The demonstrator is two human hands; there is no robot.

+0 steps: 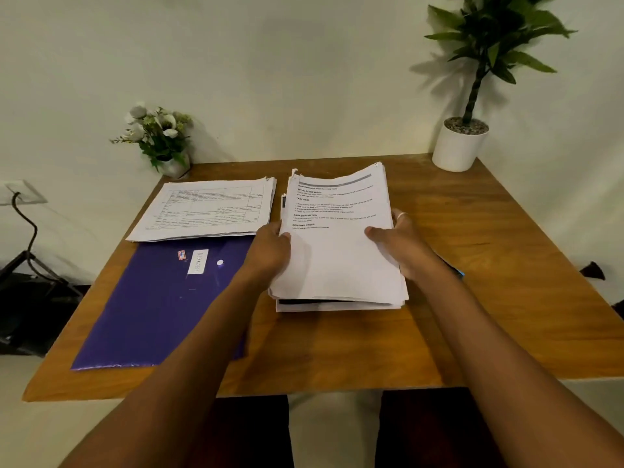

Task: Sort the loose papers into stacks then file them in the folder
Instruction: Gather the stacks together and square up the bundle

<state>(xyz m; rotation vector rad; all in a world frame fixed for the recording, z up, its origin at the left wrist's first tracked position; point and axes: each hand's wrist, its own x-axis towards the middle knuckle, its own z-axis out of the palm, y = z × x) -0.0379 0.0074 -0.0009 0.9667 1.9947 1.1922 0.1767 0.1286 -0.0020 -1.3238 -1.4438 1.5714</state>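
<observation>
Both hands clamp the thick stack of papers lying right of the middle of the desk. The left hand pinches its left edge and the right hand its right edge, each with the thumb on top and the fingers tucked beneath. The sheets are not squared: edges stagger along the near side, the far edge curls upward, and a dark layer shows between the upper bundle and a few sheets under it.

The main risk is the bundle splitting. Held only at the sides, the lower sheets could slide out and fan over the desk or off its near edge, mixing what is already sorted. Tapping it square on the wood could crease the curled far edge.

The second stack lies toward the far left corner, and its near edge overlaps the purple folder at the near left. Pulling the folder free without lifting that stack would probably drag it askew or push it toward the small flower pot in the corner. The folder's near corner also hangs close to the desk's near edge, so a nudge from the left forearm could tip it off.

A thin blue object lies under the right wrist; I cannot tell what it is, and it could get swept away unnoticed
</observation>
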